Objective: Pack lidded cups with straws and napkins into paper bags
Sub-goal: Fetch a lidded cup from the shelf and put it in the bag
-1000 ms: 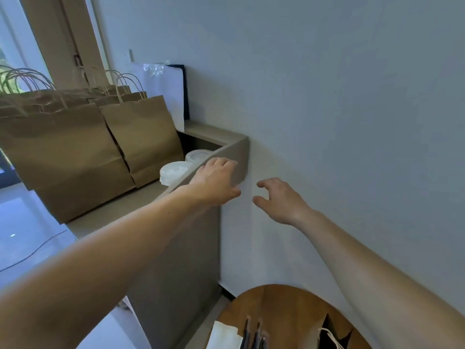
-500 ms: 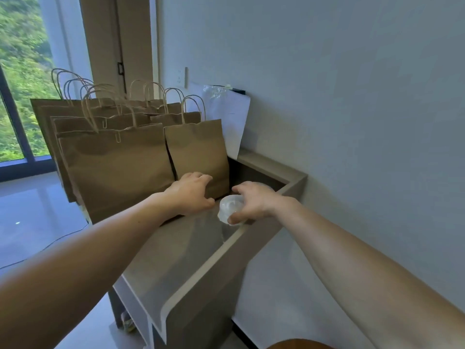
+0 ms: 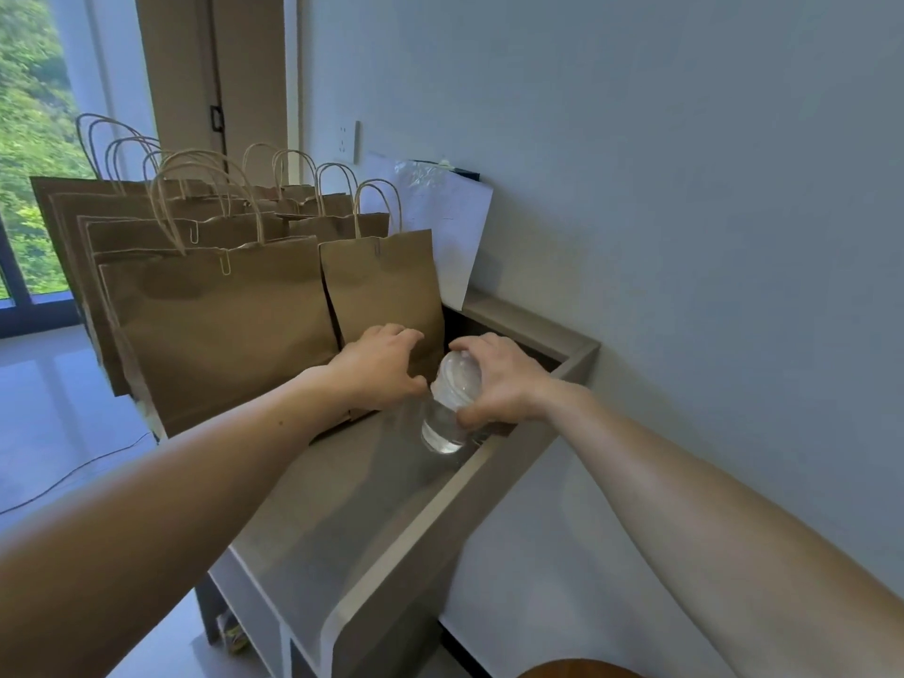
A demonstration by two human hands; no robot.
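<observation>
Counter (image 3: 342, 506): a long grey top with a raised lip on its right side, running away along the wall
Paper bags (image 3: 220, 325): a crowd of brown handled bags standing upright on the counter's left and far part, packed close together
White sheet (image 3: 450, 222): leaning on the wall at the counter's far end, behind the bags
Nearest bag (image 3: 386, 286): the smaller one, upright at the counter's middle, mouth closed as far as can be seen
Left hand (image 3: 376, 369): above the counter's middle, fingers spread and lightly bent against the foot of the nearest bag, holding nothing
Right hand (image 3: 504, 384): over the counter's right lip, fingers and thumb curled round the lid end of the cup
Cup (image 3: 450, 398): clear, lidded, tilted, in the right hand just over the counter; whether its base touches the top is unclear
Step in hand: fetching a cup for bagging, by my reading
Next move: likely needs the cup brought upright and a bag's mouth opened; no straws or napkins are in view
</observation>
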